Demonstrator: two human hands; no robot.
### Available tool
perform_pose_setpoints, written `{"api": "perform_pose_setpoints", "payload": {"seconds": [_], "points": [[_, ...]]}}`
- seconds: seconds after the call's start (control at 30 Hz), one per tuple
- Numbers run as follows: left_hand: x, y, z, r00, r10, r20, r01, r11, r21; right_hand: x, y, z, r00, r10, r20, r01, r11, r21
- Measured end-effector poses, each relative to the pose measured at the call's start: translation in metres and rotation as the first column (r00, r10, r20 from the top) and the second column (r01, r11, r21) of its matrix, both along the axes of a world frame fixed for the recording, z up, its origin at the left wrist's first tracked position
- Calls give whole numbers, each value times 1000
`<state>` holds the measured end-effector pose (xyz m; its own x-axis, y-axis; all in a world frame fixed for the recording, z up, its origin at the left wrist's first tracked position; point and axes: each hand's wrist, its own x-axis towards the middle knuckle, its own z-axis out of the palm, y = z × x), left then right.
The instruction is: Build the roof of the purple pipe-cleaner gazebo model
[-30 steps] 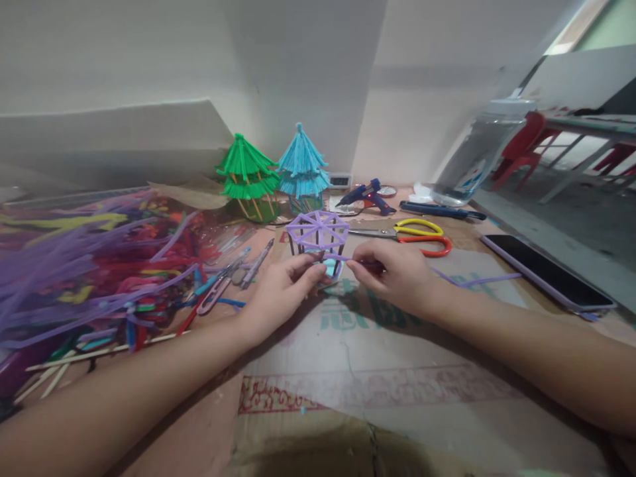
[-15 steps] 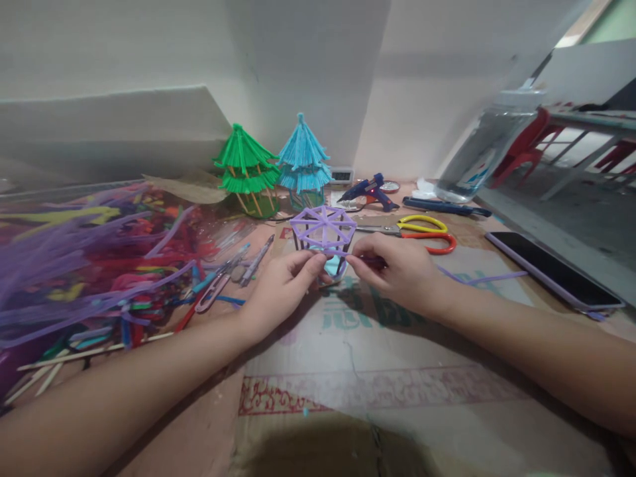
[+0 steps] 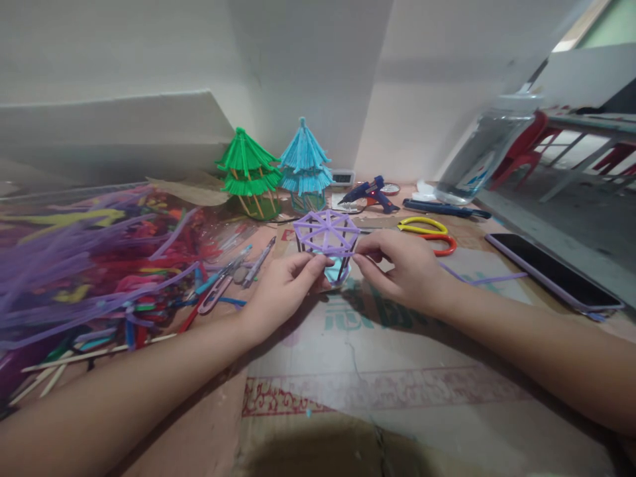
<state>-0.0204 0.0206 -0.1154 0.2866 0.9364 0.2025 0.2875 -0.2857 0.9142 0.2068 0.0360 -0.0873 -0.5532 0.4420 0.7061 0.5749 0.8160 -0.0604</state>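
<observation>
A small frame (image 3: 328, 228) with a purple spoked top, dark posts and a light blue base stands on the cardboard, between my hands. My left hand (image 3: 293, 281) pinches its near left edge, thumb and fingers closed at the purple rim. At the near right corner, my right hand (image 3: 397, 265) holds the end of a purple strip between thumb and index finger. A green two-tiered model (image 3: 248, 165) and a blue one (image 3: 304, 162) stand behind the frame.
Purple and red pipe cleaners (image 3: 99, 265) pile up at the left, with pens (image 3: 259, 262) beside them. Behind my right hand lie scissors (image 3: 422, 226), a glue gun (image 3: 368, 192) and a blue cutter (image 3: 444, 208). A phone (image 3: 551, 268) and a clear bottle (image 3: 481, 149) are at the right.
The view has shifted slightly. My right hand has opened out a little, and its fingertips are a bit farther right along the frame's edge. My left hand keeps its pinch.
</observation>
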Motion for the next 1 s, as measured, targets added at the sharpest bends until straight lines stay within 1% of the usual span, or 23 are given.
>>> {"api": "perform_pose_setpoints", "payload": {"seconds": [0.07,0.13,0.33,0.67,0.77,1.0], "points": [[0,-1,0,1000,2,2,-2,1000,-12,3,0,1,1000,8,-15,-7,999,45],[0,-1,0,1000,7,6,-7,1000,-25,5,0,1,1000,9,-22,-7,999,54],[0,-1,-1,1000,18,11,-18,1000,-22,7,2,-1,999,-5,-51,3,999,-50],[-2,0,-1,1000,13,-3,-13,1000,-26,10,5,-12,991,3,-133,-24,988,-155],[-2,0,-1,1000,3,9,-3,999,-33,10,4,-13,991,7,-132,-31,983,-181],[-2,1,-3,999,-2,39,4,999,-50,8,1,-9,997,4,-80,-15,990,-137]]}}
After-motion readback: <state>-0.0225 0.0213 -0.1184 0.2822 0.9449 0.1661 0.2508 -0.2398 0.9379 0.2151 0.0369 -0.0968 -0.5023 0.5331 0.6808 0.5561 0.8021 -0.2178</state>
